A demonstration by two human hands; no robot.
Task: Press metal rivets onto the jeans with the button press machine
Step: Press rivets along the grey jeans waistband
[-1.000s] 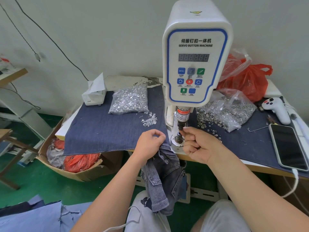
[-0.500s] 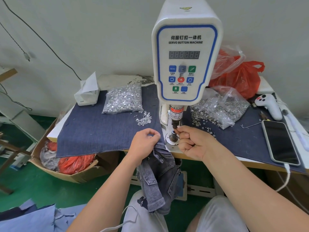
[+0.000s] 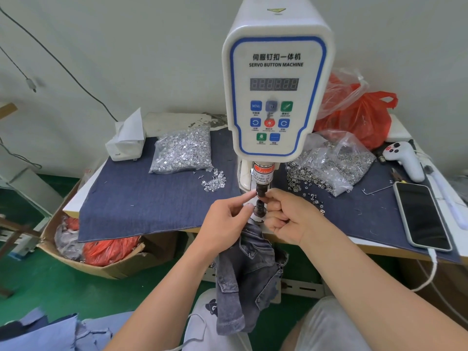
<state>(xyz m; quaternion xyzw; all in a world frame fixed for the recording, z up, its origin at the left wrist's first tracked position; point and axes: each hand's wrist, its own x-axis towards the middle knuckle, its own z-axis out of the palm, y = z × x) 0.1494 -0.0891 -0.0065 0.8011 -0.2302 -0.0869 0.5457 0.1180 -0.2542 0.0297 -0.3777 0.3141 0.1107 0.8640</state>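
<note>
The white servo button machine [image 3: 277,79] stands at the table's middle, its black upper punch [image 3: 261,191] above the lower die [image 3: 259,210]. My right hand [image 3: 286,216] has curled fingers; thumb and forefinger pinch at the punch tip, and the small rivet between them is mostly hidden. My left hand [image 3: 225,221] stretches its forefinger to the punch from the left. Grey jeans [image 3: 247,279] hang from the table edge just below both hands. A bag of silver rivet pins [image 3: 183,150] lies left of the machine, and a bag of rivet caps [image 3: 329,165] lies to its right.
Denim cloth [image 3: 152,198] covers the table. A tissue box [image 3: 125,143] sits back left, a red bag [image 3: 359,117] back right. A white handheld controller [image 3: 405,158] and a phone [image 3: 421,216] on a cable lie at the right. A cardboard box [image 3: 101,257] of scraps stands on the floor to the left.
My left hand has let go of the jeans' top edge and now points its forefinger at the punch. My right hand has risen slightly from the lower die to the punch tip.
</note>
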